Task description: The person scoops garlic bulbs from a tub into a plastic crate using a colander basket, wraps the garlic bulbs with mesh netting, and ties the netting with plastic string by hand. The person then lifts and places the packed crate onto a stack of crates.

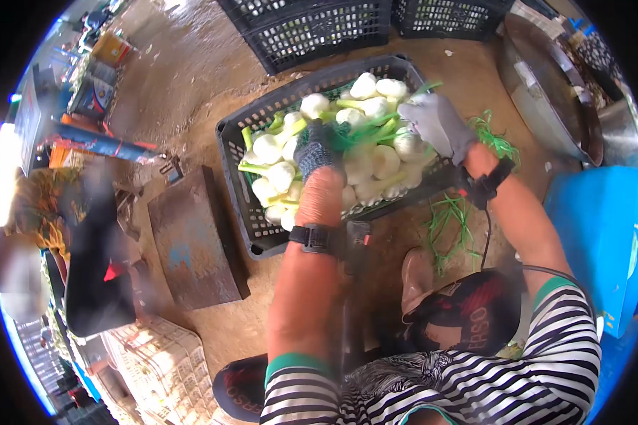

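Note:
A black plastic crate (235, 166) in front of me is full of white garlic bulbs (280, 175) with short green stems. Above the bulbs, a blurred green mesh net (358, 136) stretches between my hands. My left hand (320, 147), in a dark knitted glove, is closed at the net's left end, fingertips partly hidden. At the crate's right side, my right hand (436, 126), in a light grey glove, has its fingers bent toward the net's other end, beside a bulb. Motion smears the bulbs under the net.
More black crates (319, 32) stand beyond. Loose green strands (452, 228) lie on the floor at right, near a large metal basin (546, 92) and a blue box (590, 237). At left are a rusty metal block (195, 241) and a pale crate (161, 372). A person's patterned sleeve (39, 205) shows far left.

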`<state>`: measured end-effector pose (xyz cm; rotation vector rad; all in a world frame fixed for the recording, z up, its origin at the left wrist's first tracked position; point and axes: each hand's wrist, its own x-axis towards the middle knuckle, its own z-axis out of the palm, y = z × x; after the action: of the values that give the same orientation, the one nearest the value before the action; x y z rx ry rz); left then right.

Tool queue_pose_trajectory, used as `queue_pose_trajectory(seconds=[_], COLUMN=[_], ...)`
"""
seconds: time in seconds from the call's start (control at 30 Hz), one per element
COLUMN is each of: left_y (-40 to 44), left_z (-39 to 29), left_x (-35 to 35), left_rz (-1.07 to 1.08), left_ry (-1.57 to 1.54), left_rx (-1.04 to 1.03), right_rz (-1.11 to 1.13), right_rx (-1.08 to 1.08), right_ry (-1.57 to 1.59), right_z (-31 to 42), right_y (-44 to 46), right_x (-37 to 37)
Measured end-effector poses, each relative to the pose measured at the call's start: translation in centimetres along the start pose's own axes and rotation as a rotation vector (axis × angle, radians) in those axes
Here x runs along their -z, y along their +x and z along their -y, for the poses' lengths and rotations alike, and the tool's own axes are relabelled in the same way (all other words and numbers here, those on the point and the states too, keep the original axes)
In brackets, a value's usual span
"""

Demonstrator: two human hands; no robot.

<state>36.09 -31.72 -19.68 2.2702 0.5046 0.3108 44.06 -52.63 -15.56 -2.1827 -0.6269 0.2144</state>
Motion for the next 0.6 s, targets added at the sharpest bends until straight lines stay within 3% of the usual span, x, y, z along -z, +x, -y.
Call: queue_pose_trajectory(seconds=[0.13, 0.17, 0.23, 0.27, 0.33, 0.4, 0.47, 0.53, 0.57, 0.6], left_y=[1.9, 2.0, 0.7, 1.1, 1.4, 2.5, 3.5, 2.9, 2.6, 2.6], left_z=[1.4, 1.7, -0.9, -0.8, 0.7, 4.2, 7.6, 5.6, 4.6, 4.8], left_x=[-0.2, 0.1, 2.6, 2.5, 1.6, -0.8, -2.9, -1.5, -0.7, -1.0], left_rz=[0.21, 0.199, 0.313, 0.28, 0.211, 0.203, 0.175, 0.226, 0.271, 0.228], left_ry=[-0.704, -0.624, 0.297, 0.379, 0.535, 0.266, -0.008, 0.004, 0.08, -0.06], left_rx=[0.251, 0.212, -0.147, -0.196, -0.28, -0.218, -0.149, -0.08, -0.047, -0.028], right_rz=[-0.171, -0.166, -0.169, -0.169, -0.161, -0.237, -0.188, -0.063, 0.032, 0.127], right_rx=[-0.447, -0.411, -0.273, -0.201, -0.095, 0.042, 0.464, 0.578, 0.488, 0.399], right_ry=[0.573, 0.465, 0.122, -0.053, 0.047, 0.112, -0.261, -0.459, -0.472, -0.482], right_z=[2.1, 1.0, 1.4, 1.5, 1.6, 3.0, 2.8, 2.6, 2.7, 2.7], right_y=[-2.8, -2.9, -3.4, -3.4, -3.2, -2.9, -1.2, 0.4, 1.4, 2.4], right_x=[0.8, 0.2, 0.1, 0.2, 0.4, 0.3, 0.4, -0.3, -1.3, -2.1])
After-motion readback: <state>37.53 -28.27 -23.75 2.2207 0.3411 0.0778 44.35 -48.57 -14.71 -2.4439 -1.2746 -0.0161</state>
